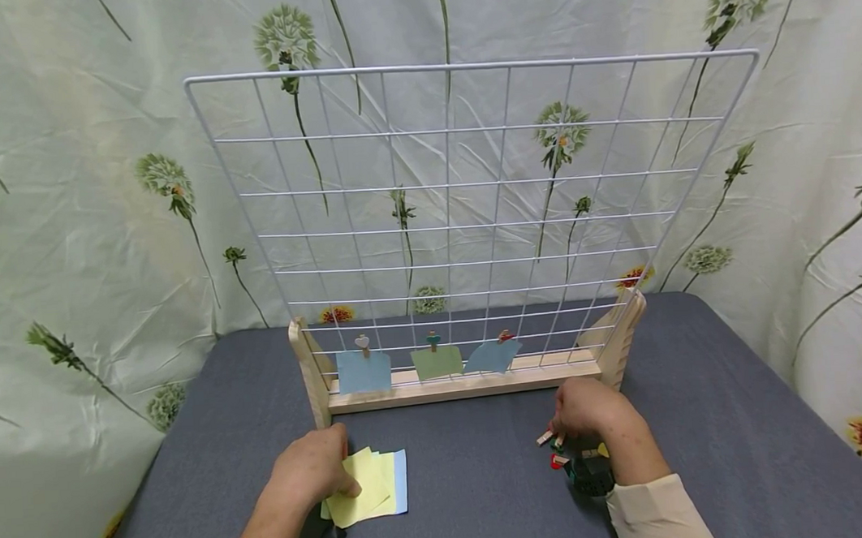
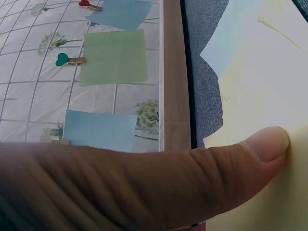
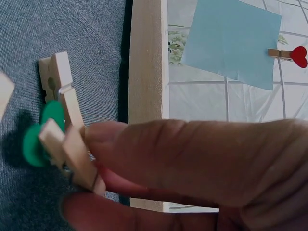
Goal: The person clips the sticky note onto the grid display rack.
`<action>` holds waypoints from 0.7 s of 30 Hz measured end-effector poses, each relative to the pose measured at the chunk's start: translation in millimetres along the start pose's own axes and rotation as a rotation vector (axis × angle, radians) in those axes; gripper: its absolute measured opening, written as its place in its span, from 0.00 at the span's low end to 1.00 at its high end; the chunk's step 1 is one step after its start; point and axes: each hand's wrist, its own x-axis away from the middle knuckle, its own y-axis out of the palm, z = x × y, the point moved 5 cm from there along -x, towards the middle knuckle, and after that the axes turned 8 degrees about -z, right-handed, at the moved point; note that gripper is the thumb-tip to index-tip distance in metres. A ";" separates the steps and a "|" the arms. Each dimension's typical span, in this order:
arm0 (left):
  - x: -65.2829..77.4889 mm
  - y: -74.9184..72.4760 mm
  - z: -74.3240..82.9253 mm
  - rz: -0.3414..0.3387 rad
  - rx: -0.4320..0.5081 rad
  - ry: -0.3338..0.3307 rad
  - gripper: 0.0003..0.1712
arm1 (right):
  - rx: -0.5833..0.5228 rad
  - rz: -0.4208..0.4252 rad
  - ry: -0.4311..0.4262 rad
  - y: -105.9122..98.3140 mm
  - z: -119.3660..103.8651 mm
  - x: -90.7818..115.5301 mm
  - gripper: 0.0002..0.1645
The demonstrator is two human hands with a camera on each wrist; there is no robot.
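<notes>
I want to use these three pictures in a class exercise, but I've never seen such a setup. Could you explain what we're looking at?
There is no machine here, only a person's bare hands. The wide picture comes from a camera worn on the head; the two close-ups come from cameras worn on the left and right wrists.

On the dark tabletop stands a white wire grid in a wooden base. Clips hold two blue notes and a green note low on it.

The left hand has its thumb on yellow notes. The right hand pinches a small wooden clip, with more clips nearby.
</notes>
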 end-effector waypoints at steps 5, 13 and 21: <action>-0.2 0.2 1.5 -0.017 0.002 -0.010 0.27 | 0.010 0.030 -0.012 -1.9 0.3 0.6 0.11; 3.3 -2.6 3.1 0.023 -0.012 0.032 0.17 | 0.018 0.046 -0.018 -4.8 -0.4 -0.3 0.09; 6.9 -7.0 2.4 0.036 0.014 0.072 0.12 | 0.033 0.043 -0.030 -5.3 -1.9 -0.8 0.09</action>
